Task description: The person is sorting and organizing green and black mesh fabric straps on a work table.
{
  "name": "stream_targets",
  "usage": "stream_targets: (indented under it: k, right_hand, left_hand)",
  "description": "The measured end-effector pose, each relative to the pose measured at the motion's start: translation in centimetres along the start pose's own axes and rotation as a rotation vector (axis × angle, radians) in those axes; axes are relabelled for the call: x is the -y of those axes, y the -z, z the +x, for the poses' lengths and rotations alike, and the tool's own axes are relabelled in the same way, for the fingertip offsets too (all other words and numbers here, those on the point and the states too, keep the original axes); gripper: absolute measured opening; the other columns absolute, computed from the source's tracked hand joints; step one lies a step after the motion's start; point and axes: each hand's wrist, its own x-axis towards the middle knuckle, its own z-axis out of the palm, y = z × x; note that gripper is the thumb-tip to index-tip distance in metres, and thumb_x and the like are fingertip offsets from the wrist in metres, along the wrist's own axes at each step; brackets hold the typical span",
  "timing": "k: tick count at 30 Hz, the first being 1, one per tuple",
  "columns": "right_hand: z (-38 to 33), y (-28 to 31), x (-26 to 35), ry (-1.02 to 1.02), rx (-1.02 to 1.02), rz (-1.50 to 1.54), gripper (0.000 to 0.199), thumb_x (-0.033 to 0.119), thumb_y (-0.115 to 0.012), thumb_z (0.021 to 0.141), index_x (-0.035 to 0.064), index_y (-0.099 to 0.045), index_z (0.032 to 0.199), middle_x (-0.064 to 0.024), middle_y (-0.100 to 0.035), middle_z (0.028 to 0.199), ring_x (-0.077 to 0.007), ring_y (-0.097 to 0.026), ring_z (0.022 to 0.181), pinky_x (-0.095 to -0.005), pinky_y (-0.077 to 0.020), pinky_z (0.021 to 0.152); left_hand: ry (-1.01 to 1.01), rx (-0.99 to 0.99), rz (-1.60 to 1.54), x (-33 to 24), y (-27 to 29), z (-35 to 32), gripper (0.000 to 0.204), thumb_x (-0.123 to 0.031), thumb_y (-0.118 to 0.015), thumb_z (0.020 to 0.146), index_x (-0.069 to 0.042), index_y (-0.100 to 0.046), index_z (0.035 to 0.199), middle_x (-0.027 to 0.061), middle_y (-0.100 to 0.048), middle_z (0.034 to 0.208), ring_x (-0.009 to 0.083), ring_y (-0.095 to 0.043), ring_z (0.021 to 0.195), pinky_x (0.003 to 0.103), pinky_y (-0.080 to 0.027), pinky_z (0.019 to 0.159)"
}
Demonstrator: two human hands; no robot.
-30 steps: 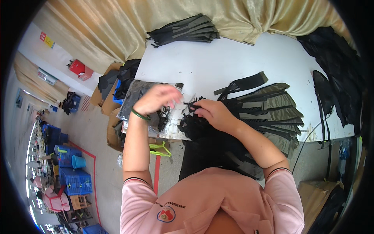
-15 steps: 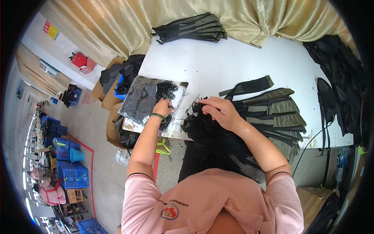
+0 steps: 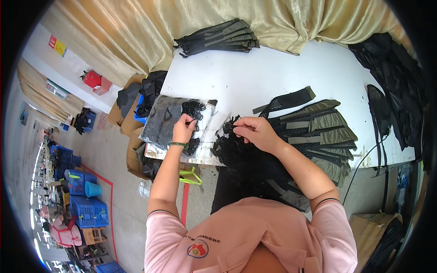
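My left hand (image 3: 183, 130) is at a pile of small black plastic buckles (image 3: 193, 108), thumb and forefinger pinched together at the pile's lower edge. A small dark piece, seemingly a buckle, shows at the fingertips. The buckles lie on a clear plastic bag (image 3: 160, 119) with dark contents. My right hand (image 3: 258, 133) pinches among the narrow black strap ends of a fanned stack of black and olive-grey strap panels (image 3: 334, 127). Exactly which end it holds is partly hidden by the fingers. The stack hangs over the table's near edge toward my lap.
On the white table (image 3: 277, 66), another bundle of strap panels (image 3: 223, 36) lies by the gold curtain (image 3: 159, 27). A single panel (image 3: 289, 100) lies beyond the stack. Black straps (image 3: 391, 91) heap at the right. Cardboard boxes (image 3: 132, 109) stand left of the table.
My left hand has drawn back slightly left in the buckle pile, its thumb and forefinger now pinched. My right fingers have closed more together at the strap ends. The view has shifted a little.
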Motion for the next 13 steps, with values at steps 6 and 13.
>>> stream_targets:
  k: [6,13]
  right_hand:
    - [-0.1,0.0,0.6,-0.142,0.014,0.166,0.016,0.017,-0.064,0.085,0.0007,-0.065,0.089,-0.0023,-0.060,0.073,-0.0070,-0.052,0.057,-0.0196,-0.0400,0.051]
    - [-0.9,0.4,1.3,-0.206,0.049,0.380,0.013,0.015,-0.063,0.084,0.0026,-0.064,0.083,-0.0034,-0.059,0.070,-0.0094,-0.052,0.057,-0.0226,-0.0394,0.052]
  left_hand:
    - [-0.201,0.139,-0.735,-14.3,-1.9,-5.0,0.020,0.010,-0.058,0.084,-0.003,-0.056,0.098,-0.0014,-0.059,0.084,0.0041,-0.057,0.076,0.017,-0.046,0.063]
    - [-0.295,0.133,-0.945,-18.0,-3.2,-7.3,0.024,0.014,-0.056,0.083,0.003,-0.054,0.104,0.0049,-0.061,0.095,0.0086,-0.059,0.087,0.020,-0.048,0.077]
